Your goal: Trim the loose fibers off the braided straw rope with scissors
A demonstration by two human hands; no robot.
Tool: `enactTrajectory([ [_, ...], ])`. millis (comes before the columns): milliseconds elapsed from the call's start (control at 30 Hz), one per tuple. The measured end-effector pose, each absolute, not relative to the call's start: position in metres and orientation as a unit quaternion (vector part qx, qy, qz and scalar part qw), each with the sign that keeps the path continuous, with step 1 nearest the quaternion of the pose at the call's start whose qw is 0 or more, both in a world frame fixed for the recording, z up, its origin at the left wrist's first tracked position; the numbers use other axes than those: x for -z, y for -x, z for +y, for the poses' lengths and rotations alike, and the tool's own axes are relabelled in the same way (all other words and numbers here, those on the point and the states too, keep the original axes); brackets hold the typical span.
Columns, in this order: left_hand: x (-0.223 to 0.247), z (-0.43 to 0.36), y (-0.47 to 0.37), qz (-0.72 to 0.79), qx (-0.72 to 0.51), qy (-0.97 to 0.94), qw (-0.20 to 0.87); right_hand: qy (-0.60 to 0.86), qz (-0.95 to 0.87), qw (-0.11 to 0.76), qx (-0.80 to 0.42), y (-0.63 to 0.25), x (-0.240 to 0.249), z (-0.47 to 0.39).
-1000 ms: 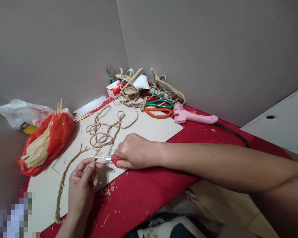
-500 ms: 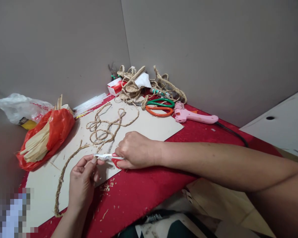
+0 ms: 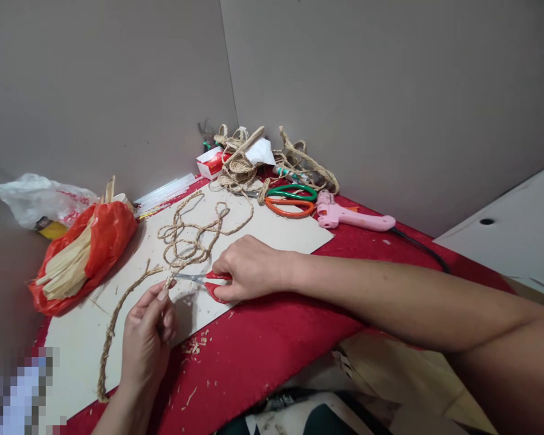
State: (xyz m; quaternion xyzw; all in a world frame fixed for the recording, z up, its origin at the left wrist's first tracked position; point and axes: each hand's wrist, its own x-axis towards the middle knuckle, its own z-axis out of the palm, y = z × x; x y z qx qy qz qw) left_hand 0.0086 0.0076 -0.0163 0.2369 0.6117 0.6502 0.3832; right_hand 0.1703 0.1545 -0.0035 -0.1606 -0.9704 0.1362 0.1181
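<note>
My left hand (image 3: 150,317) pinches the end of a thin braided straw cord (image 3: 199,228), which lies in loops on a pale board (image 3: 272,238). In my right hand (image 3: 249,269) are small red-handled scissors (image 3: 217,289), their blades somewhat apart and pointing left at the cord just above my left fingertips. A thicker braided piece (image 3: 113,329) with a frayed upper end curves along the board, left of my left hand. Pale straw scraps (image 3: 197,343) are scattered on the red cloth (image 3: 249,356) below the board.
An orange-red bag (image 3: 113,232) of straw strips (image 3: 70,263) stands at the left beside a clear plastic bag (image 3: 40,196). At the back are clear sticks (image 3: 167,190), coiled straw braid (image 3: 238,166), green- and orange-handled scissors (image 3: 290,208) and a pink glue gun (image 3: 358,219) with a black cord.
My right hand and the scissors have shifted slightly up, and the handles have spread wider. My left fingertips have drawn slightly left, showing more of the cord's end.
</note>
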Motion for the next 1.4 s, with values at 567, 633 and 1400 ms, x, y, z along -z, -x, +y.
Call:
enactTrajectory([
  [567,0.023,0.003,-0.01,0.666,-0.644,-0.216,0.308,0.163,-0.972,0.111,-0.124,-0.172,0.0,0.147],
  [633,0.025,0.003,-0.009,0.674,-0.641,-0.224,0.292,0.159,-0.976,0.105,-0.107,-0.172,0.0,0.147],
  [1400,0.019,0.004,-0.022,0.74,-0.585,-0.284,0.172,0.129,-0.981,0.097,-0.11,-0.176,-0.005,0.154],
])
